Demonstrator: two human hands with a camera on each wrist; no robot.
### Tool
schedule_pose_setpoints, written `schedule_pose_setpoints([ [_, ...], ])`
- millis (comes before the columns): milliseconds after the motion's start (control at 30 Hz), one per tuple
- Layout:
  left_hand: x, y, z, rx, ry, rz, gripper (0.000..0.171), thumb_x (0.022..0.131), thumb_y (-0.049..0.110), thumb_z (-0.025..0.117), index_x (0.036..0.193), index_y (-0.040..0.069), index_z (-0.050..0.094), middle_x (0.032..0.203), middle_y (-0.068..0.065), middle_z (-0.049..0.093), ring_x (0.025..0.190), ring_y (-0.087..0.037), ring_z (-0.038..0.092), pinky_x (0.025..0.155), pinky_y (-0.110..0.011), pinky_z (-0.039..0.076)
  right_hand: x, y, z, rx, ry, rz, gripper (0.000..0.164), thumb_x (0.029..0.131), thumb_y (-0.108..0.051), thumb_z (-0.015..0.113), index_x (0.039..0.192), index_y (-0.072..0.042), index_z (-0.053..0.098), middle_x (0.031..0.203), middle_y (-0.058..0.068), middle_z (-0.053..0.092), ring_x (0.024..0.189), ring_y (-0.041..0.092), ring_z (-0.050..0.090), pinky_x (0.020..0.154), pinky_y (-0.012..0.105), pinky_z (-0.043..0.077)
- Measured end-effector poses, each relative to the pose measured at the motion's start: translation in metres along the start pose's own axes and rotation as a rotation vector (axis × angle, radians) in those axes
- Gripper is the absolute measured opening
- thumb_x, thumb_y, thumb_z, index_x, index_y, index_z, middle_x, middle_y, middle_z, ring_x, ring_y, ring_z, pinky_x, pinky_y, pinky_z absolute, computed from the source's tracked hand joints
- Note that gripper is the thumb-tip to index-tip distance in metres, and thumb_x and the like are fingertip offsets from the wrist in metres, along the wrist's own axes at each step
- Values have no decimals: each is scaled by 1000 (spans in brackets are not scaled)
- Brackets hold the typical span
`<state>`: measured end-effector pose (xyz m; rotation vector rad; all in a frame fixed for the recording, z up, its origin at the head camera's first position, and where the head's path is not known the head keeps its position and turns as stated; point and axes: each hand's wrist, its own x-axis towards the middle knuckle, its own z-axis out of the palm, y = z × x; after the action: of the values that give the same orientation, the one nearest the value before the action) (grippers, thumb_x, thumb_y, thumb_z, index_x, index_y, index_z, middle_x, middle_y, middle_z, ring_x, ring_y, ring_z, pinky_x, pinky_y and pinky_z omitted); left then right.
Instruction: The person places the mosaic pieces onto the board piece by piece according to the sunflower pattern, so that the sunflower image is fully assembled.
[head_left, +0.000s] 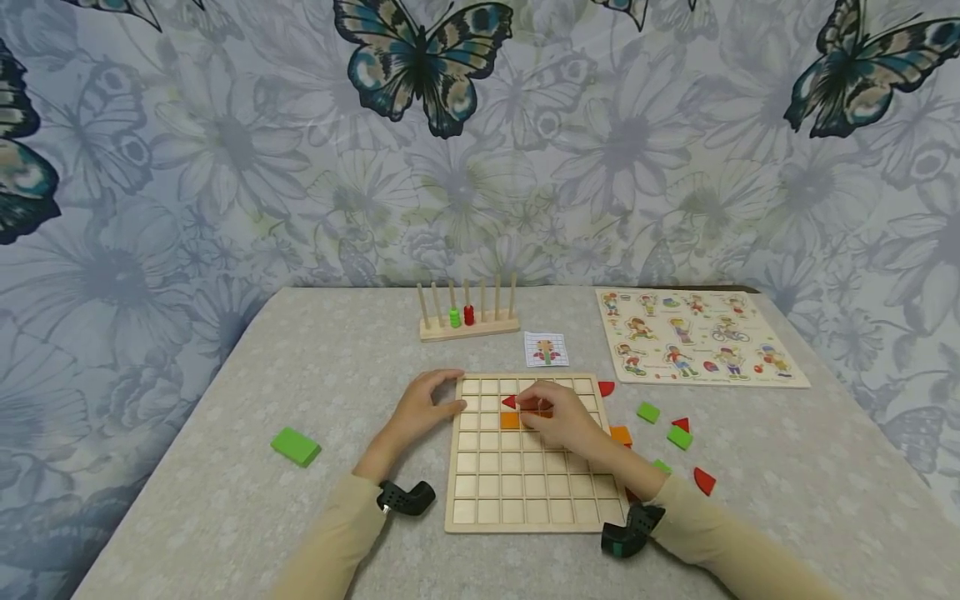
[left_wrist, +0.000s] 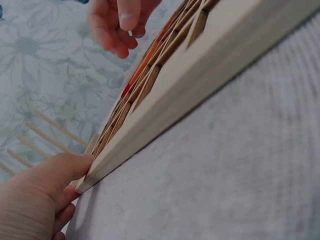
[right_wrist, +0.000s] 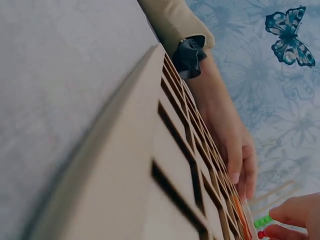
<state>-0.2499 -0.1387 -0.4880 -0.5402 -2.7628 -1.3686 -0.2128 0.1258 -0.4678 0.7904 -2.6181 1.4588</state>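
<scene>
A wooden grid board (head_left: pixel 525 485) lies on the table. My left hand (head_left: pixel 426 406) grips its upper left corner, thumb (left_wrist: pixel 75 162) on the top rim and fingers at the side. Above the upper rows is my right hand (head_left: pixel 558 414), thumb and forefinger apart around a gap, with no piece visible between them. Close to those fingertips, a red triangle (head_left: pixel 509 402) sits in a cell. Directly below it is an orange square (head_left: pixel 509 421). More orange shows beneath the right hand, which partly hides that row.
Right of the board lie loose green tiles (head_left: pixel 648 412), an orange tile (head_left: pixel 620 436) and red pieces (head_left: pixel 704 481). A green block (head_left: pixel 296 447) is at left. Behind stand a peg rack (head_left: pixel 468 331) with green and red beads, a small pattern card (head_left: pixel 547 350) and a picture board (head_left: pixel 697 337).
</scene>
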Motion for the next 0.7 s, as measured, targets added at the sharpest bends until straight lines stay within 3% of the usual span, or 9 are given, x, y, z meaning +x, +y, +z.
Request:
schedule_pose_setpoints([
  [200, 2, -2, 3, 6, 8, 4, 52, 83, 24, 74, 131, 12, 57, 135, -8, 57, 131, -28, 45, 112, -48, 34, -11, 9, -19, -37, 50, 15, 15, 85, -6, 69, 99, -4, 70, 96, 9, 69, 83, 12, 61, 75, 23, 53],
  [433, 2, -3, 3, -2, 3, -23, 52, 83, 26, 73, 131, 14, 57, 136, -6, 56, 132, -27, 45, 113, -47, 33, -30, 24, -44, -72, 70, 98, 14, 87, -11, 68, 101, -7, 70, 98, 6, 70, 84, 9, 59, 75, 21, 51],
  [700, 2, -1, 4, 4, 12, -3, 52, 83, 26, 74, 130, 13, 58, 136, -8, 56, 131, -29, 45, 112, -50, 34, -60, 44, -69, -58, 98, 87, 19, 84, -7, 69, 102, -4, 69, 98, 10, 69, 82, 0, 56, 73, 19, 49],
])
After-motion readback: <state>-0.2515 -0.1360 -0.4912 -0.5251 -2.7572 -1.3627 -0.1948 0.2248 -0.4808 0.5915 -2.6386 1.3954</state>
